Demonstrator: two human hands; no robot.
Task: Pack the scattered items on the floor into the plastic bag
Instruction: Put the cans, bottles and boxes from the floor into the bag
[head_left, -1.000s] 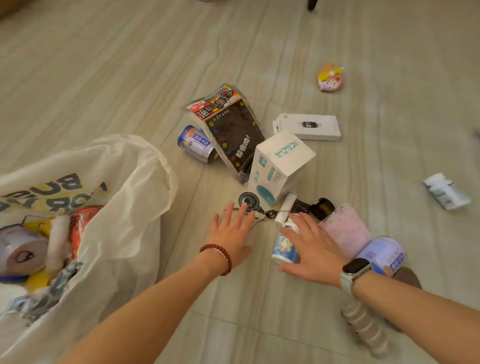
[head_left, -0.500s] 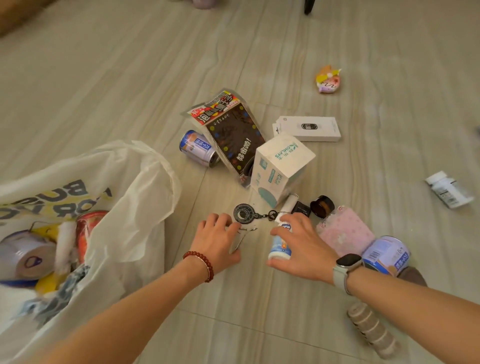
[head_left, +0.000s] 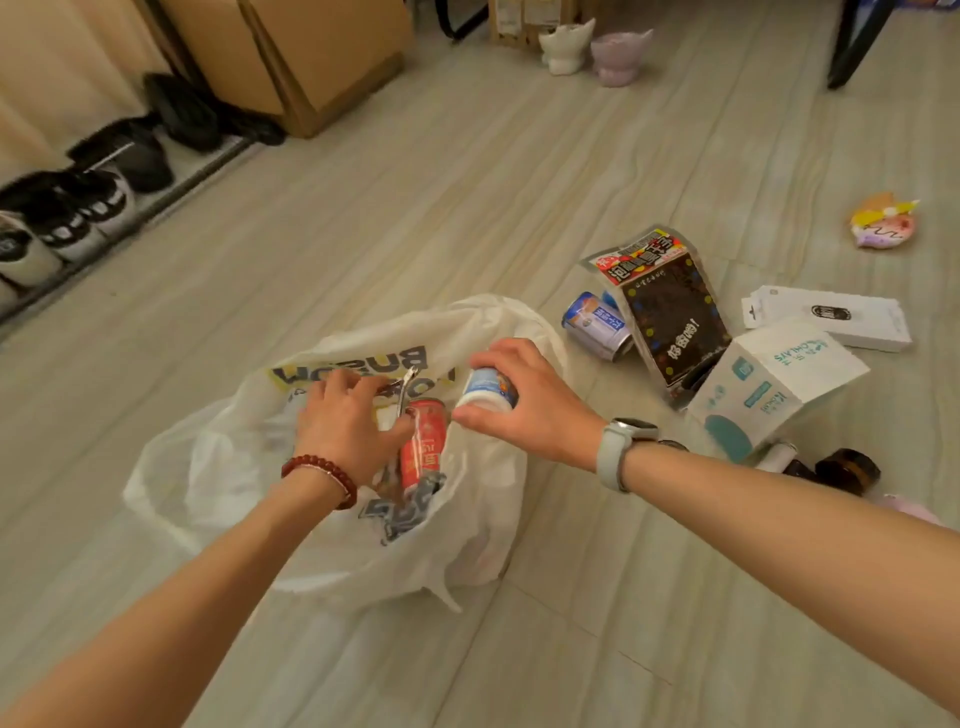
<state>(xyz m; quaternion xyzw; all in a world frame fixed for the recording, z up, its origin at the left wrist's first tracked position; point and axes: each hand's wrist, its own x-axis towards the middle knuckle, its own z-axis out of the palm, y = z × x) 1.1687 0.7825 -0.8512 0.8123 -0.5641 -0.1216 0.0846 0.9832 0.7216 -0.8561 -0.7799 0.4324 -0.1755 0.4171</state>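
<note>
The white plastic bag (head_left: 218, 467) lies open on the floor with a red can (head_left: 423, 441) inside it. Above the bag's mouth my left hand (head_left: 348, 421) pinches a small metal nail clipper (head_left: 405, 387). Beside it my right hand (head_left: 524, 400) grips a small white bottle with a blue label (head_left: 485, 389) over the bag. To the right on the floor lie a blue can (head_left: 595, 325), a black snack packet (head_left: 665, 306), a white-and-teal box (head_left: 774, 389), a flat white box (head_left: 831, 317), dark jars (head_left: 847, 470) and a colourful toy (head_left: 883, 221).
Shoes (head_left: 78, 208) line the left wall. Cardboard boxes (head_left: 322, 57) stand at the back left. Two ceramic pots (head_left: 595, 47) sit at the back, and a dark furniture leg (head_left: 852, 47) stands at the top right.
Both hands lifted off the floor and swung left over the bag, the left one with the nail clipper, the right one with the small bottle. The view turned left.
</note>
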